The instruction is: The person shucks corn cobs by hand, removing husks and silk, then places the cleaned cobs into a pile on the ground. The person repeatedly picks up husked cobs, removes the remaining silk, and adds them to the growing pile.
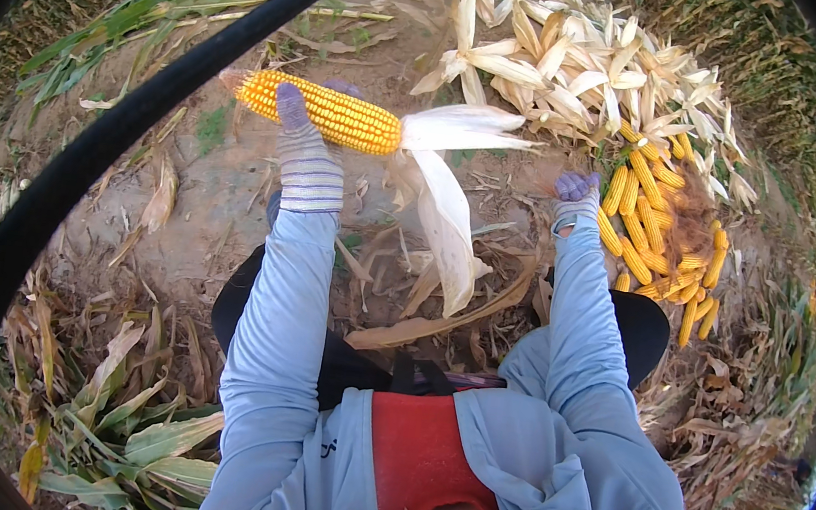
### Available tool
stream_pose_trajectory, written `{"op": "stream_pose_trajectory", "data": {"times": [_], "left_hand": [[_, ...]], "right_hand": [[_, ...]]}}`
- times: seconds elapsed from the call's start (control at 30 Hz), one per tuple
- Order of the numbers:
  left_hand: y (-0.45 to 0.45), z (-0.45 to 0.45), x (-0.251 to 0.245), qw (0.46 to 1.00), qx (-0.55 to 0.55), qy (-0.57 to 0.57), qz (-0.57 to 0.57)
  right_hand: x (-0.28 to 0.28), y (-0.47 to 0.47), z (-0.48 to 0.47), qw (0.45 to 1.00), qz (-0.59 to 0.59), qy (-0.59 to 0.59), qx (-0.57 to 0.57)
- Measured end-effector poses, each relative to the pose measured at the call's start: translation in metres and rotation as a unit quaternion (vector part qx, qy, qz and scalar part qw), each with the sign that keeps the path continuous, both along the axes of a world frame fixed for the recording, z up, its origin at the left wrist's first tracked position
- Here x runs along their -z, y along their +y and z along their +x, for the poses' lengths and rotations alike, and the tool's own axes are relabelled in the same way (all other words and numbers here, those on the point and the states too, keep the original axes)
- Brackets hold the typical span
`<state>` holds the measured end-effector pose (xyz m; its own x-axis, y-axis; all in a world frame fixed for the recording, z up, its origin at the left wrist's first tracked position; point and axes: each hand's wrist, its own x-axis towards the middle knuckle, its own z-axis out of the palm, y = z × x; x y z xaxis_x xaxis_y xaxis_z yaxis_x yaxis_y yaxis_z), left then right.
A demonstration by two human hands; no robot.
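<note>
My left hand (302, 126), in a striped knit glove with a purple coated thumb, grips a yellow ear of corn (355, 122) held level in front of me. Pale husk leaves (444, 206) still hang from the ear's right end, spread to the right and downward. Out to the right is my right hand (576, 187), gloved alike, its fingers curled in; reddish corn silk seems to stick out beside it, but whether it holds anything is hidden. Just beyond that hand lies a pile of husked corn ears (645, 195).
A heap of dry husks (565, 69) lies at the upper right, touching the corn pile. Green and dry stalks (132, 27) lie at the upper left, more leaves (167, 447) at the lower left. A dark, blurred cable (146, 100) crosses the view's left side.
</note>
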<state>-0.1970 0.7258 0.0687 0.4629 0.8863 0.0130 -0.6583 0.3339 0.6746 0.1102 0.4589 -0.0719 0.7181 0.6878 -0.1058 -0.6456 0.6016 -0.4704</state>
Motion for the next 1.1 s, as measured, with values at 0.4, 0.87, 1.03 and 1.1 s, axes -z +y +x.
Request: {"op": "stream_pose_trajectory", "data": {"times": [0.4, 0.87, 1.03, 1.1], "left_hand": [[-0.022, 0.02, 0.019, 0.907, 0.142, 0.283, 0.277], [-0.102, 0.038, 0.023, 0.892, 0.357, 0.172, 0.217], [-0.078, 0.037, 0.028, 0.908, 0.266, 0.219, 0.237], [-0.067, 0.032, 0.022, 0.926, 0.264, 0.209, 0.169]], "right_hand": [[-0.087, 0.026, -0.055, 0.97, -0.214, 0.113, -0.001], [-0.096, 0.081, -0.141, 0.971, -0.195, -0.12, -0.071], [-0.105, 0.069, -0.137, 0.967, -0.116, -0.149, -0.172], [-0.109, 0.064, -0.135, 0.971, -0.131, -0.122, -0.156]]}}
